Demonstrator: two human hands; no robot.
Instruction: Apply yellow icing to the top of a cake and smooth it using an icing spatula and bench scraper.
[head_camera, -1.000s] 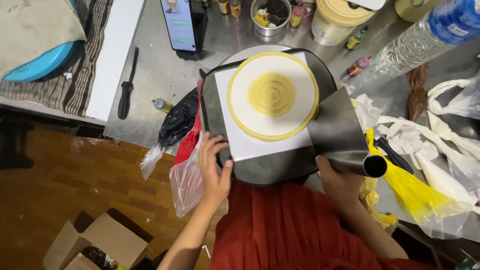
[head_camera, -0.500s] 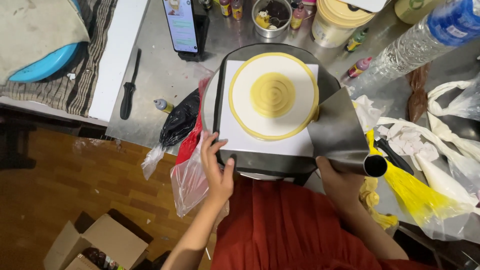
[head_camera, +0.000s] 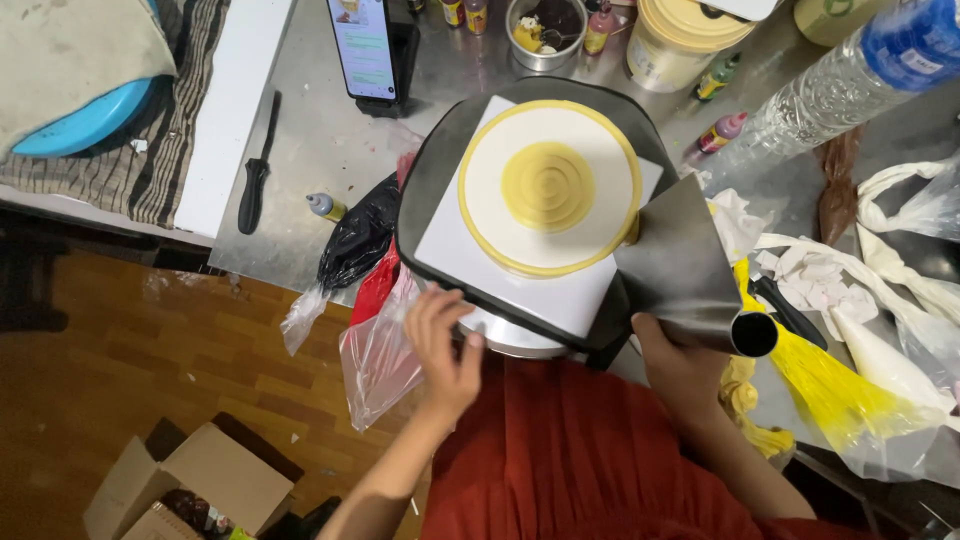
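We have the cake (head_camera: 549, 187) iced white on its board, with a yellow rim and a yellow spiral at the centre, on the turntable (head_camera: 520, 335) at the table (head_camera: 300, 160) edge. The sides look unfinished. Our right hand (head_camera: 680, 360) has a closed grip on the metal scraper (head_camera: 672, 262), blade against the cake's side; our left hand (head_camera: 445, 345) has its fingers on the turntable's rim. A steel cup (head_camera: 545, 30) holds dark tools, and a yellow piping bag (head_camera: 830, 385) lies half full.
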